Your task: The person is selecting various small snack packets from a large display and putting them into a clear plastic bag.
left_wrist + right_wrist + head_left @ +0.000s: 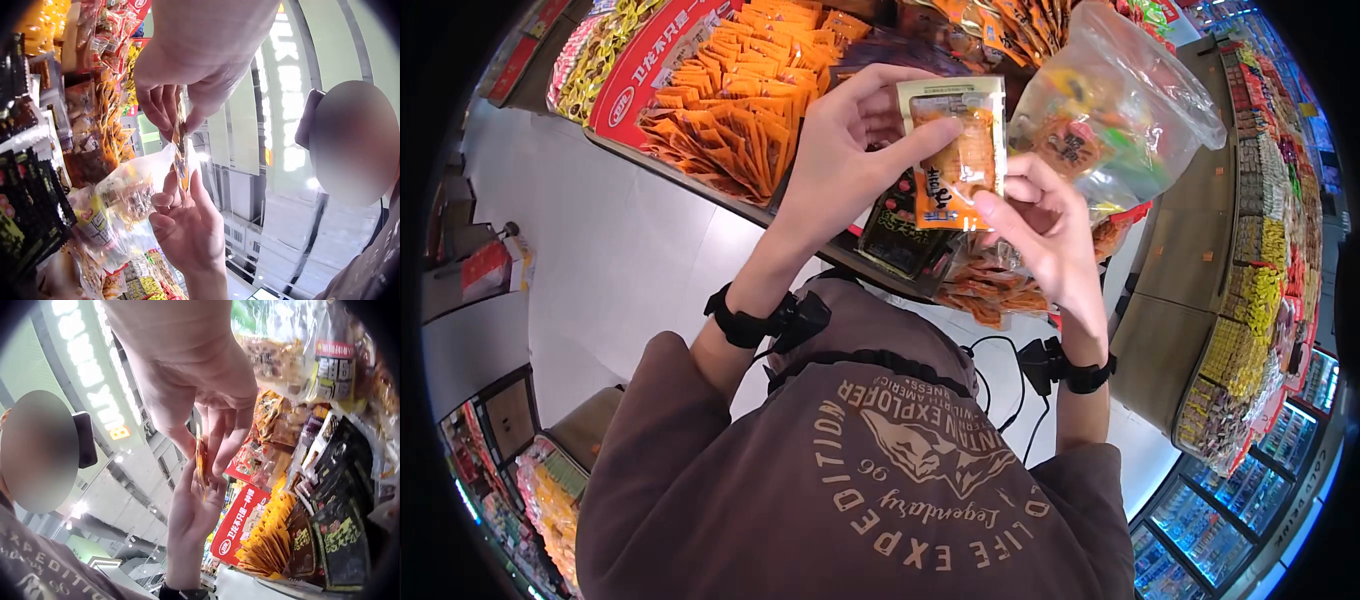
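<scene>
A small orange snack packet (965, 160) with a clear window and pale edges is held up between both hands. My left hand (850, 160) pinches its left side, thumb lying across the front and the other fingers behind. Lower on the right edge, my right hand (1045, 230) pinches it between thumb and fingers. Seen edge-on in the left wrist view, the packet (181, 156) looks thin and upright. Just beyond the right hand, a clear plastic bag (1120, 110) with several colourful snack packs overlaps the display.
Orange packets (730, 90) stand in dense rows at the left of the display, behind a red sign (630, 95). Black packets (900, 235) lie below the held packet. Stocked shelves (1260, 260) line the right side. Cables (1000, 380) hang near the right wrist.
</scene>
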{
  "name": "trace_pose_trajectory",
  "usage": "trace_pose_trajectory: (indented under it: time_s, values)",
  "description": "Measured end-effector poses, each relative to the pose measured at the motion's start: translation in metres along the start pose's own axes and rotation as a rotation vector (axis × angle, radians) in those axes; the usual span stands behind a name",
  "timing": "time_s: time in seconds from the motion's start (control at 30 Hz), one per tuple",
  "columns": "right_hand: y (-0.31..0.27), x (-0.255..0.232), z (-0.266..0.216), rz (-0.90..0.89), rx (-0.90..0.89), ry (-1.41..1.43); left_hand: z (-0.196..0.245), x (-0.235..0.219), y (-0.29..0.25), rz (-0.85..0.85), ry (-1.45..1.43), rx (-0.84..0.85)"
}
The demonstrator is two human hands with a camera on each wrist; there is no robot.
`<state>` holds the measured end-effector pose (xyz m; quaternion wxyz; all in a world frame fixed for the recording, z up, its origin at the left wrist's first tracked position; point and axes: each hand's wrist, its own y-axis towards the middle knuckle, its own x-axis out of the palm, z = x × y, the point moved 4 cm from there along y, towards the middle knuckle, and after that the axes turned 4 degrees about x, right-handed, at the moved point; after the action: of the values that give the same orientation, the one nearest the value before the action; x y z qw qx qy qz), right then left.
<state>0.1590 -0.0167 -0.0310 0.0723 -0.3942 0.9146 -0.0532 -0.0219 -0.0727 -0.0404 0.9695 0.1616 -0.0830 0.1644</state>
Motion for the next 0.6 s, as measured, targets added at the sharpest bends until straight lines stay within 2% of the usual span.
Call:
trace_pose_trajectory:
  time_s: [0.07, 0.2, 0.27, 0.33, 0.4, 0.47, 0.53, 0.6]
  values:
    - [0.003, 0.018, -0.002, -0.005, -0.005, 0.133, -0.003, -0.008, 0.005, -0.052, 0.029, 0.005]
    - [0.023, 0.048, 0.005, 0.034, 0.025, 0.046, -0.004, -0.031, 0.014, -0.173, 0.114, -0.045]
    - [0.027, 0.054, 0.009, 0.028, 0.051, 0.107, -0.003, -0.036, 0.015, -0.179, 0.073, -0.085]
    - [0.034, 0.061, 0.008, 0.105, -0.061, 0.121, -0.008, -0.049, 0.016, -0.188, 0.077, -0.044]
    - [0.038, 0.066, 0.011, 0.244, -0.041, 0.176, -0.013, -0.063, 0.013, -0.209, 0.071, -0.070]
    - [0.043, 0.067, 0.010, 0.319, -0.072, 0.286, -0.012, -0.071, 0.013, -0.372, 0.218, -0.122]
    - [0.044, 0.073, 0.012, 0.376, -0.074, 0.338, -0.008, -0.074, 0.008, -0.385, 0.253, -0.110]
    - [0.042, 0.078, 0.005, 0.386, -0.112, 0.301, -0.003, -0.081, 0.006, -0.248, 0.140, 0.004]
